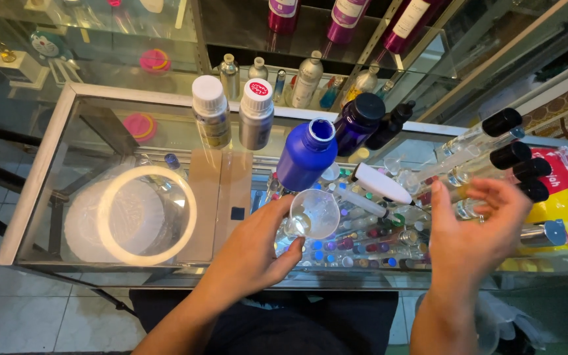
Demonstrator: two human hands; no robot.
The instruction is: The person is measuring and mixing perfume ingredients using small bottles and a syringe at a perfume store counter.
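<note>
Left hand grip cupping clear glass beaker, right hand fingers spread wide, glossy blue bottle uncapped

**Bare Forearms, Dark Clothing Below**

We see two arms reaching up from the bottom edge of the head view, and both are bare from the hand down to where the picture cuts them off. No sleeve, cuff, watch, bracelet or glove shows on either. The left hand has short, plain fingernails, and we spot no ring on its fingers. The right hand is slightly blurred, so we cannot tell fine detail there, though it too looks unadorned. Between the two forearms, low in the picture, we make out dark, nearly black fabric, the person's clothing, without visible pattern or seams.
</note>
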